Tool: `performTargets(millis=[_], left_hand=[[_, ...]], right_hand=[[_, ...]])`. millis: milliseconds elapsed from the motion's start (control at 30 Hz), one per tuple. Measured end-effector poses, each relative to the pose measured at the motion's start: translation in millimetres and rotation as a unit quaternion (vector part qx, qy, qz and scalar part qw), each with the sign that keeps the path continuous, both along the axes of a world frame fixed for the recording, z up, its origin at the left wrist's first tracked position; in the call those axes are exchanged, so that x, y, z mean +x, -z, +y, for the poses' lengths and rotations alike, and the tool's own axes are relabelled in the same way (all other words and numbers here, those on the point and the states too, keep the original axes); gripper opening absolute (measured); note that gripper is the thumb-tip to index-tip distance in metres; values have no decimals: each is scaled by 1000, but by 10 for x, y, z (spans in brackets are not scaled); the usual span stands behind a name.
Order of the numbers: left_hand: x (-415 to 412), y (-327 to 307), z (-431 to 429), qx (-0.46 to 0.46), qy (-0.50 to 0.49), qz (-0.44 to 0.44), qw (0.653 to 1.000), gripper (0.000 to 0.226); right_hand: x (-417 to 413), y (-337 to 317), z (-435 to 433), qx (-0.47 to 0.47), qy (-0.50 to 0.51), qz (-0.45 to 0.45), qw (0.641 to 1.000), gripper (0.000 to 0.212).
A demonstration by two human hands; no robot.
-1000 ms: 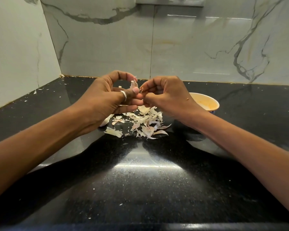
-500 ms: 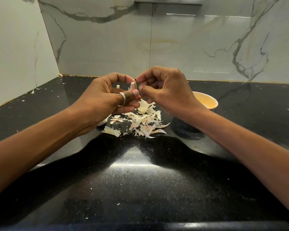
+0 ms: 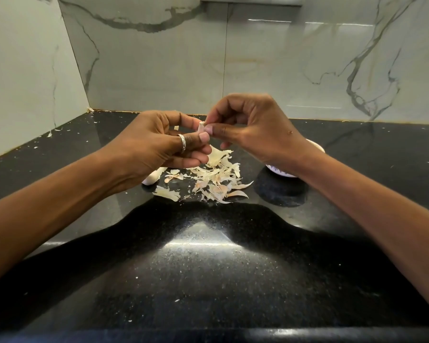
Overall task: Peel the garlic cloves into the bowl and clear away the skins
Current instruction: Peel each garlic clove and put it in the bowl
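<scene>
— Garlic clove (image 3: pixel 201 126), where is it now?

— Between the two grips, held up above the counter (image 3: pixel 208 268). The left grip (image 3: pixel 156 144) pinches its lower part between thumb and fingers. The right grip (image 3: pixel 253 127) pinches its top end, thumb and forefinger curled in on it.

— What has changed in the last second?

— Both grips have risen. The right one has come up and across, so its wrist now hides most of the bowl (image 3: pixel 317 145), which sat in plain sight beside it a moment ago. I judge it is tugging a strip of skin off the tip, but I cannot tell whether any has come free.

— So the clove is not ready for the bowl?

— Not yet, I think. The heap of skins (image 3: pixel 216 179) lies directly below the grips, and a whole clove (image 3: pixel 151 179) waits just under the left grip's palm. There is more to peel, and the clearing away is not yet begun.
</scene>
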State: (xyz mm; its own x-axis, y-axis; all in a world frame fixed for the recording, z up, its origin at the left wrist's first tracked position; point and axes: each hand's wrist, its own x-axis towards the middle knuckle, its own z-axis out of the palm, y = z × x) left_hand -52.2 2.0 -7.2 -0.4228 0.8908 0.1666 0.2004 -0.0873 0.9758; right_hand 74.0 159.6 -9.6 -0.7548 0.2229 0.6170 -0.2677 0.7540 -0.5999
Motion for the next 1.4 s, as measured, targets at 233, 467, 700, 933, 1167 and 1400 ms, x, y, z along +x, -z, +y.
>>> performTargets(millis=[233,467,700,933,1167,1400], left_hand=[[-14,25,5,-27,9,32,999,30],[-6,30,12,-36,7,31,999,31],[-15,-4,-4,-36,4,11,999,31],[3,11,-7,-43,-1,-4,999,30],[-7,-14,-13,-24,3,-42,999,34],[38,-14,-18,-19,37,-80,996,43]], right_hand=[[50,-43,16,92,17,-39,995,10],[32,-33,23,140,30,-34,989,7],[19,-13,-11,162,43,13,986,8],[-5,10,-11,230,62,32,971,6],[-7,23,-41,255,63,30,964,5],[-3,31,-64,205,93,-5,974,15]])
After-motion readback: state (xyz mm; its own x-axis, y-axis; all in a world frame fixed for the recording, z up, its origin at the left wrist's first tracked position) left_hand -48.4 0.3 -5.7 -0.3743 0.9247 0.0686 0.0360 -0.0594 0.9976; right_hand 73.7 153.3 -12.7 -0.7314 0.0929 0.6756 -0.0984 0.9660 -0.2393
